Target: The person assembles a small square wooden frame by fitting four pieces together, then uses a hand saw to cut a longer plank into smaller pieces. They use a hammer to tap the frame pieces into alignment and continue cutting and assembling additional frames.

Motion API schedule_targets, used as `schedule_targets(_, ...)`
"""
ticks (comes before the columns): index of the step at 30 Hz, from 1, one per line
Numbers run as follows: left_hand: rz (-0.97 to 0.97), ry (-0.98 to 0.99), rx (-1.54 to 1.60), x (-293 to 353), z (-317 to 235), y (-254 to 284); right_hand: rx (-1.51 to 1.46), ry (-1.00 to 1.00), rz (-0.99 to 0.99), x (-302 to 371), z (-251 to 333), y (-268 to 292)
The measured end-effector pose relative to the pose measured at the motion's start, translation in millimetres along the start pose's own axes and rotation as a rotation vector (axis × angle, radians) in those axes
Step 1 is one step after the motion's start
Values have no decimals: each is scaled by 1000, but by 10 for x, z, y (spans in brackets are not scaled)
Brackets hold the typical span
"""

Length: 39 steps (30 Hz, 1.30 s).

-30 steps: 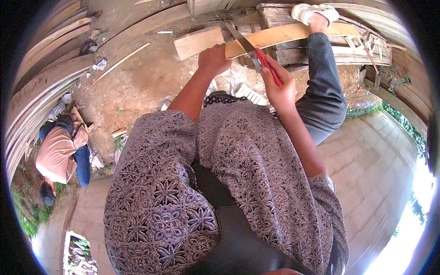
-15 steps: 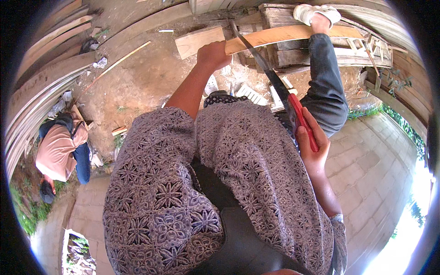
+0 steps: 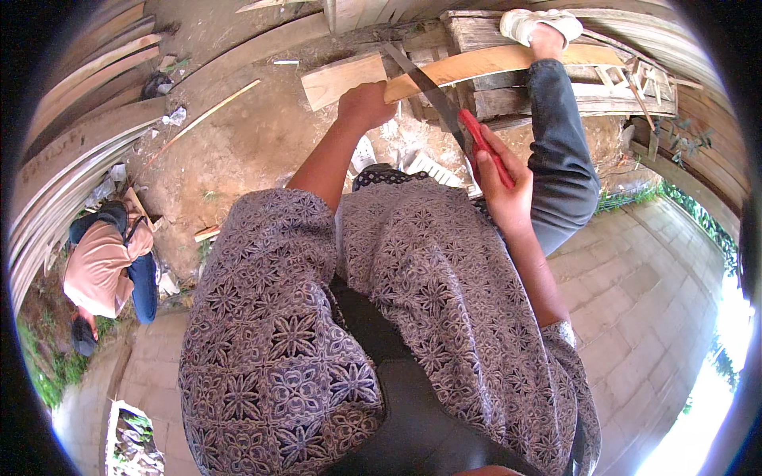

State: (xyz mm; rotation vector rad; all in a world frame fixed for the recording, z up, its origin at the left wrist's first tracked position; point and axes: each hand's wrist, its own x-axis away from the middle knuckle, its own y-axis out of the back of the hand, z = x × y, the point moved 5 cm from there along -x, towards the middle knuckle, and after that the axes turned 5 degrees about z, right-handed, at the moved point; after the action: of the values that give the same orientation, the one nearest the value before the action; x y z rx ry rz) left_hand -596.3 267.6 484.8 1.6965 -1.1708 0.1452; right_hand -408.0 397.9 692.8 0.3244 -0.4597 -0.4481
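Observation:
My right hand (image 3: 508,186) is wrapped round the red handle of a hand saw (image 3: 436,97). Its dark blade slants up and left across a long wooden board (image 3: 492,62), close to the board's left end. My left hand (image 3: 367,107) grips that end, just left of the blade; its fingertips are partly hidden. Under my right foot (image 3: 541,28), in a light shoe, the board is pressed onto a rough wooden bench (image 3: 508,99). A wide piece of plank (image 3: 341,79) lies beside my left hand. How deep the blade sits in the wood cannot be made out.
Another person (image 3: 103,266) in a peach top bends over at the far left. Stacked boards (image 3: 87,143) line the left side. A thin wooden strip (image 3: 206,115) lies on the dirt ground. White slatted plastic (image 3: 435,168) shows below the bench. A block wall (image 3: 635,293) stands at right.
My right hand has pushed the saw forward, up and to the left, so the handle is nearer the board. My left hand and foot hold nearly the same places.

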Motion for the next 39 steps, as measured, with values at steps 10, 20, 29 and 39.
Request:
schedule_targets(10, 40, 4, -42, -33, 17, 166, 152, -13, -13, 778, 395, 417)
schedule_targets(20, 13, -6, -63, -8, -89, 129, -64, -46, -41, 76, -21, -99)
schedule_targets(29, -160, 21, -97, -45, 36, -30, 43, 32, -18, 146, 189, 129)
schedule_targets(39, -190, 54, 67, -44, 103, -142, 14, 9, -2, 170, 184, 12)
